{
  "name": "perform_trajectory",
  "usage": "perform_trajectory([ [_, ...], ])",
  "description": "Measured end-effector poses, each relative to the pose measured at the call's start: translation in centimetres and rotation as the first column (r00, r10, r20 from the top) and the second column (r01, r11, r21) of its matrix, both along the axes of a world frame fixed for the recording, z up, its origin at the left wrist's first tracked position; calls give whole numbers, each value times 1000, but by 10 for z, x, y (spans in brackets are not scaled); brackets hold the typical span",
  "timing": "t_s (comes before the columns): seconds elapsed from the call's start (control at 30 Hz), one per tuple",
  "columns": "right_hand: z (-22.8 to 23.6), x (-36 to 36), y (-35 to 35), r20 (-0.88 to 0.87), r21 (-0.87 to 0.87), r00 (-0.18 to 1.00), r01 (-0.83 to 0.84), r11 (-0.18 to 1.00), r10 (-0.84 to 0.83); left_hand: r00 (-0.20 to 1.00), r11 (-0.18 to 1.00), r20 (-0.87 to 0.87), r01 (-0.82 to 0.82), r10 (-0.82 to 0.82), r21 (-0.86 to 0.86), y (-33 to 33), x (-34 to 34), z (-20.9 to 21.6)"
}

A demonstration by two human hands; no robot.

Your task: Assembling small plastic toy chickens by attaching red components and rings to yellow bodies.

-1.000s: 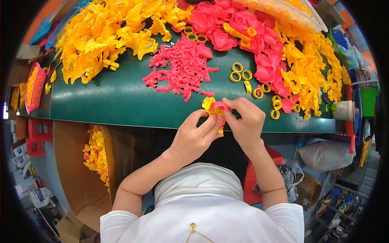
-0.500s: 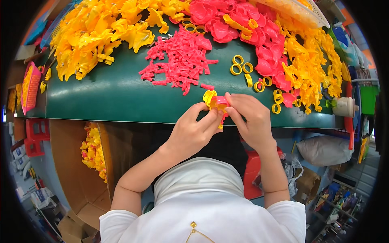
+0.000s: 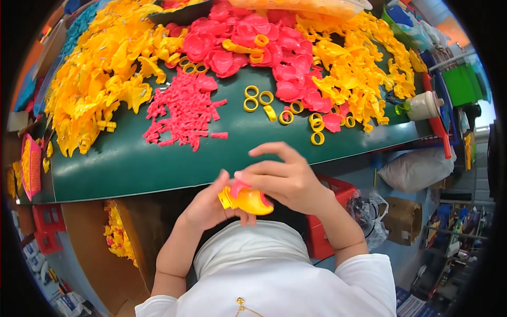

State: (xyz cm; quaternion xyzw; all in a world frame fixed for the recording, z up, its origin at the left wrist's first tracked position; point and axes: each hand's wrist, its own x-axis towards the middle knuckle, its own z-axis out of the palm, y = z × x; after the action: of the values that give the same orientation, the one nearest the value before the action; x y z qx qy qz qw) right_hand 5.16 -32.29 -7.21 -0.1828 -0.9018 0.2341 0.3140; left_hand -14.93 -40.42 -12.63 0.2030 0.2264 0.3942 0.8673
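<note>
Below, left hand (image 3: 203,208) grips yellow toy (image 3: 247,201), right hand (image 3: 285,177) partly covering its pink piece (image 3: 238,187)

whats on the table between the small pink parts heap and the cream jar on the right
Loose yellow rings lie scattered on the green table between the small pink parts heap and the cream jar, shown in the head view.

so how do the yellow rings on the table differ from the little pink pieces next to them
The yellow rings are round hoops with open centres; the small pink pieces are thin, stick-like bits. The rings lie scattered singly, mostly apart, while the pink pieces are heaped in one dense pile. The rings sit toward the right of the green table, the pink pieces left of them. Both look like loose plastic parts, untouched by either hand.
</note>
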Motion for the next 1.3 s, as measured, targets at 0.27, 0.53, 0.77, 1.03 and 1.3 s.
perform_trajectory([
  [0.27, -2, 64, 64, 9, 130, 729, 677, 724, -684, 972, 985, 166, -173, 168, 19, 10, 11, 7],
  [0.53, -16, 82, 110, 190, 266, 647, 690, 673, -739, 933, 942, 154, -334, 325, 39, 9, 8, 1],
  [0.77, 21, 35, 36, -272, -681, 858, 148, 717, -436, 876, 889, 207, -455, 437, 48, 18, 9, 3],
  [1.03, -13, -19, -12, -334, -912, 859, -189, 365, -388, 842, 815, -31, -512, 539, 273, 5, 7, 11],
  [1.3, -19, -24, -24, -313, -888, 861, -116, 444, -400, 826, 777, -44, -510, 563, 370, 4, 5, 9],
])
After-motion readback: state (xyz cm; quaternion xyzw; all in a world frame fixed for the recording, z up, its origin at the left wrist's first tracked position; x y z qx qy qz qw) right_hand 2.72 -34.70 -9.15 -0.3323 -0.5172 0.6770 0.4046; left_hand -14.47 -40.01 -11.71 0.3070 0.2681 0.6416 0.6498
